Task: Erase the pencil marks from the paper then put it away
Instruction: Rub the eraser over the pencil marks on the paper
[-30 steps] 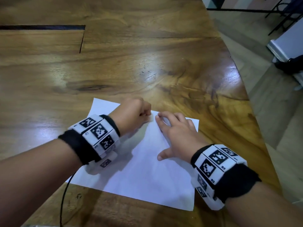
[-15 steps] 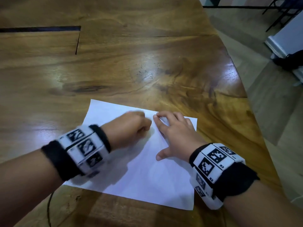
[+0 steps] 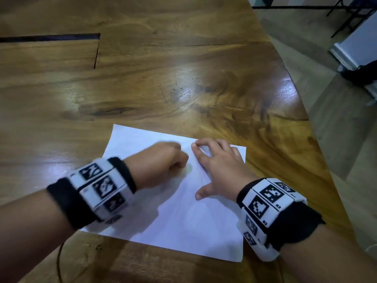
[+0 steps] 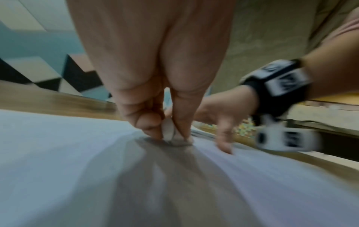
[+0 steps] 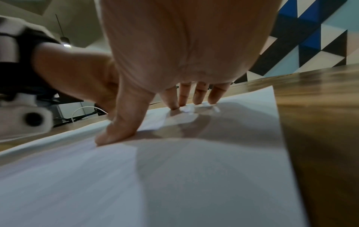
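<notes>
A white sheet of paper (image 3: 183, 217) lies flat on the wooden table (image 3: 183, 78) near its front edge. My left hand (image 3: 163, 162) is curled into a fist on the paper's upper middle and pinches a small white eraser (image 4: 168, 129) whose lower end touches the sheet. My right hand (image 3: 216, 166) lies just to the right with fingers spread, fingertips (image 5: 196, 99) and thumb (image 5: 116, 133) pressing the paper (image 5: 194, 176) down near its far edge. No pencil marks are visible; the left hand is blurred.
The table's curved right edge (image 3: 302, 111) drops to a tiled floor. A dark slot (image 3: 49, 37) runs across the tabletop at the far left. A thin black cable (image 3: 59, 262) hangs below my left wrist.
My left hand has slid back toward me and left along the paper, away from the far edge, while gripping the eraser. My right hand has stayed planted on the sheet.
</notes>
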`<state>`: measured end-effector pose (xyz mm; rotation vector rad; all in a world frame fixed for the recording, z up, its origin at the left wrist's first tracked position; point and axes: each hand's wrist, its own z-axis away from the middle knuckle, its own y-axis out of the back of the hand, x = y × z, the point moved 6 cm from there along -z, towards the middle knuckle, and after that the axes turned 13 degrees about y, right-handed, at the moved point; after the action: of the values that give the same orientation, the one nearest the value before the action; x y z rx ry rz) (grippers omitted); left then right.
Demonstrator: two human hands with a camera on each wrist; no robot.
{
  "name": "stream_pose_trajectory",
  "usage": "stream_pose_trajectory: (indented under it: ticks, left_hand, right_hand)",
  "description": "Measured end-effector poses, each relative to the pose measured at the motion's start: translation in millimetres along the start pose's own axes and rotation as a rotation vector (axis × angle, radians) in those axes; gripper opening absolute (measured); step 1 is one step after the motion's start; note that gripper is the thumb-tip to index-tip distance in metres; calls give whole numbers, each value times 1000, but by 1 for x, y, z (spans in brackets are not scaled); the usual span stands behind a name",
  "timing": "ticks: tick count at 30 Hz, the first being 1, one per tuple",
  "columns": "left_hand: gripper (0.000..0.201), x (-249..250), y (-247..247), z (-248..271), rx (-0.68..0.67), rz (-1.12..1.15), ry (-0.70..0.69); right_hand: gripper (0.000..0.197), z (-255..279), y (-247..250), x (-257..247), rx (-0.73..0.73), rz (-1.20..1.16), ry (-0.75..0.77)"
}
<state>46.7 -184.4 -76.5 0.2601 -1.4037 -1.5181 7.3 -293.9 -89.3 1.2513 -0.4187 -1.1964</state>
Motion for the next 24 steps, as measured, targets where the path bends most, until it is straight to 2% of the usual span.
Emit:
stream_pose_trajectory:
  ticks: [2,4,8,10,12,14,15,17,20,22,24]
  left_hand:
    - [13,2,-12,21,-129,-23,-42]
    - [8,-2,-13,18,-147,-17,-36]
    - [4,-5,12,-26,83,-1,93]
    - [4,-3,12,-31,109,23,89]
    - [15,5,-2,-6,49,18,-37]
    - [15,11,-19,33,-72,30,-118]
    - [14,11,-29,49,-143,35,-106]
    - [10,5,-35,62,-194,61,-60]
    - [13,5,-19,34,-76,90,-48]
    - [11,4,-5,5,29,49,19]
    - [8,2,-5,-6,61,22,45]
  right_hand:
    - [112,0,-1,0,-2,0,2]
    - [112,0,-1,0,0,-2,2]
    - [112,0,-1,0,1,5,1]
    - [112,0,0,0,1,11,-2]
    - [112,0,-1,0,-3,10,-6]
    - [112,-1,-2,1,-8,3,-6]
    - [112,-1,-2,1,-11,-3,-8]
    - [112,-1,-2,1,-13,-14,-9]
    - [112,0,-2,0,-12,-14,-7]
    - [112,0,-1,0,-12,-14,-12]
    - [112,0,-1,0,-15,-12,-15]
